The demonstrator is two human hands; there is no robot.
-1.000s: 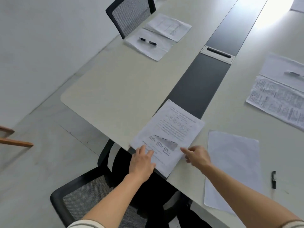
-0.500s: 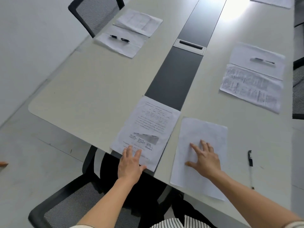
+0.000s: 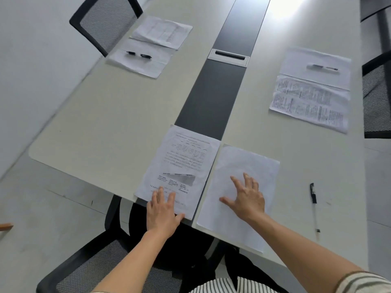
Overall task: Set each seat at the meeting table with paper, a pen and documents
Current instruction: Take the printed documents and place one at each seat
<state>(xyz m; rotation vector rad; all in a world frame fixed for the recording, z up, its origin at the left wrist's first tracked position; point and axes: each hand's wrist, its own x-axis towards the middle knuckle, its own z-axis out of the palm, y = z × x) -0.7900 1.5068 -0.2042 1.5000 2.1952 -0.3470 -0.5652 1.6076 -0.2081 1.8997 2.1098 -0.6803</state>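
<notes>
A printed document (image 3: 186, 159) lies at the near end of the meeting table (image 3: 110, 127), partly over its dark centre strip. My left hand (image 3: 163, 210) rests flat on the document's near edge, fingers straight. Right beside it lies a blank white sheet (image 3: 243, 166), its near edge sticking out past the table end. My right hand (image 3: 246, 197) presses flat on that sheet with fingers spread. A black-capped pen (image 3: 314, 206) lies on the bare table to the right of the sheet, apart from both hands.
Two other places are laid: paper with a black pen (image 3: 139, 55) and a document at far left, paper with a pen (image 3: 322, 67) and a document (image 3: 311, 102) at right. A mesh chair (image 3: 103, 24) stands far left, another chair (image 3: 88, 267) below me. A cable box (image 3: 230, 56) sits in the strip.
My right hand left the printed document, landed on the blank sheet and slid it left until it lies beside the document. My left hand stayed on the document's near edge.
</notes>
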